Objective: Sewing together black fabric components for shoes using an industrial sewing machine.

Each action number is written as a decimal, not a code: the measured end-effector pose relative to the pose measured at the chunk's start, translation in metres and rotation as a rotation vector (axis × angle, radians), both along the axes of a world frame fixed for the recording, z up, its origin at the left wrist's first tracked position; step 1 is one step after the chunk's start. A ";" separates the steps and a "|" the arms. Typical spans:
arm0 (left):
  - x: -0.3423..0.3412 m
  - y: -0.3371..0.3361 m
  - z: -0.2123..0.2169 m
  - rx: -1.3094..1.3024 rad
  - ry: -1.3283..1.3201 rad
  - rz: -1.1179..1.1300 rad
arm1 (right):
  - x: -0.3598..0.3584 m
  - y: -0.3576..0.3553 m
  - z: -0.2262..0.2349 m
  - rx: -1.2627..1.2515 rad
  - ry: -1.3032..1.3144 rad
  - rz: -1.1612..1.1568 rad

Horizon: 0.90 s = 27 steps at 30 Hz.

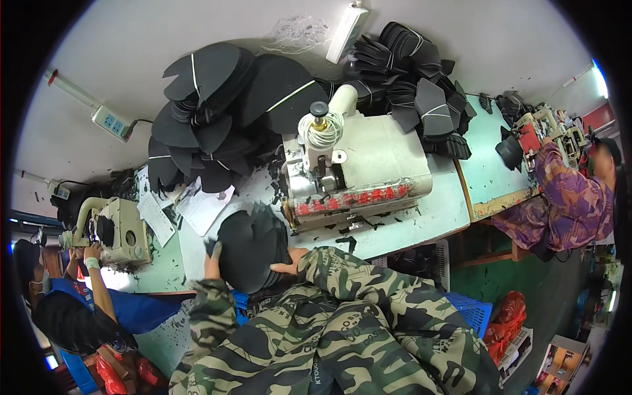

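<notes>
A worker in a camouflage jacket (309, 329) grips a loose stack of black cut panels (249, 253) at a pale workbench (375, 243).
The stack lies between the hands, its longer axis pointing away from the body; the left hand (212, 261) clasps its left edge, the right hand (288, 261), nearer the cream machine (385, 151), its lower right, some fingers hidden.

Brightly lit, bent edges, black corners, glaring light (600, 80) upper right

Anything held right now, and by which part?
A stack of black pieces, held at opposite edges: left hand on its left, right hand on its right.
</notes>
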<state>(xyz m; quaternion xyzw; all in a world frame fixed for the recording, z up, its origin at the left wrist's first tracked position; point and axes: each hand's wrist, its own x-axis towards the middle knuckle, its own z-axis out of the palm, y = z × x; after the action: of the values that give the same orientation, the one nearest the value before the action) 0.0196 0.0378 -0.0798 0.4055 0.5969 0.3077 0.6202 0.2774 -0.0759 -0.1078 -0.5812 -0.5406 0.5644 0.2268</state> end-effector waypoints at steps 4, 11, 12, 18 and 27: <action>0.049 0.011 0.030 -0.013 -0.096 -0.020 | 0.028 -0.007 0.034 -0.244 -0.032 0.207; 0.031 0.031 0.041 -0.200 0.230 -0.012 | 0.132 -0.094 -0.013 0.046 -0.416 -0.476; 0.030 0.040 0.038 0.231 0.464 -0.096 | 0.147 -0.105 -0.007 -0.004 -0.429 -0.512; 0.148 0.109 0.022 0.266 0.056 -0.497 | 0.143 -0.083 0.028 -0.114 -0.030 -0.889; 0.221 0.114 -0.020 0.044 -0.008 -0.562 | 0.153 -0.064 -0.025 -0.164 -0.237 -0.747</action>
<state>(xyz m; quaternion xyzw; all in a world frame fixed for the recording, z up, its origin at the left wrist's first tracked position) 0.2410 0.1517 -0.0996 0.5671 0.4518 0.1382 0.6747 0.4303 -0.1402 -0.1326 -0.8149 -0.2675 0.4136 0.3053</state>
